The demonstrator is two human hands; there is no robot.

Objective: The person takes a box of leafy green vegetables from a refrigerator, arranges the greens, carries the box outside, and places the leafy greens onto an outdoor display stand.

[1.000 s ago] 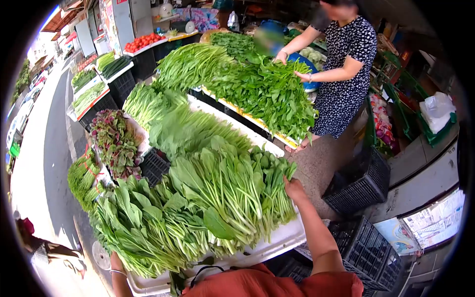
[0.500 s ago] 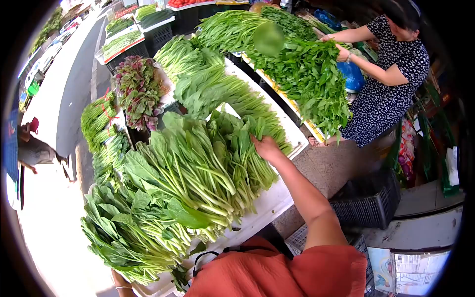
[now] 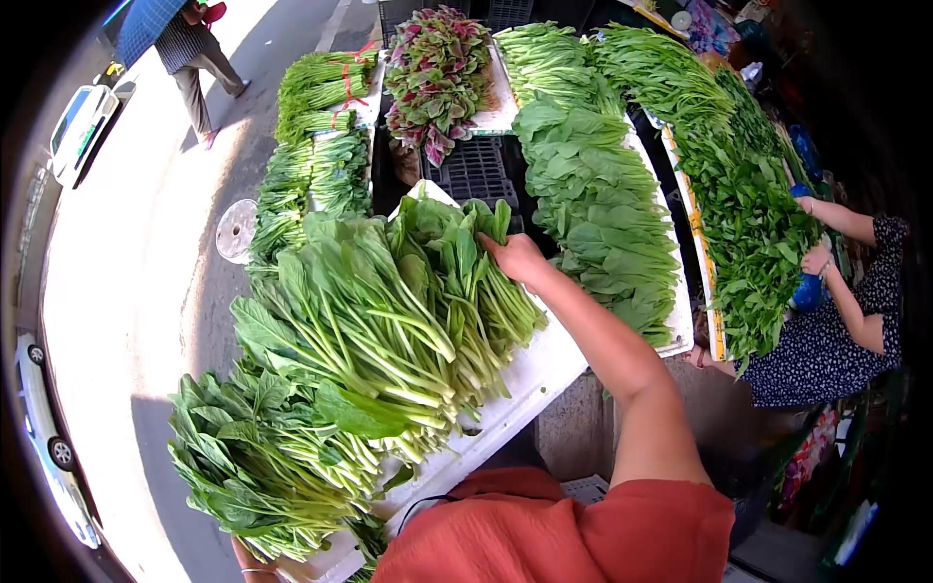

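Note:
A white foam tray (image 3: 530, 384) heaped with long-stemmed leafy greens (image 3: 360, 301) lies across the view in front of my red shirt. My right hand (image 3: 518, 260) grips its far right edge, one digit pressed over the leaves and the other fingers hidden. At the bottom left, my left hand (image 3: 255, 564) supports the tray's near end under the greens. Only the back of that hand and a bracelet show; its fingers are hidden. The stems point toward me and the leaves spread away to the left.
Beyond the tray are red-green amaranth (image 3: 442, 73), tied green bundles (image 3: 326, 87), a black crate (image 3: 473, 170) and more greens (image 3: 603, 214). At right, another person's hands (image 3: 816, 257) touch a leafy pile (image 3: 748, 233). A pedestrian (image 3: 194, 68) and a car (image 3: 49, 447) are at left.
The tray and both my hands keep their place before my body while the stall swings rightward in view. A dark gap with a crate now shows beyond the tray. The pedestrian appears higher up.

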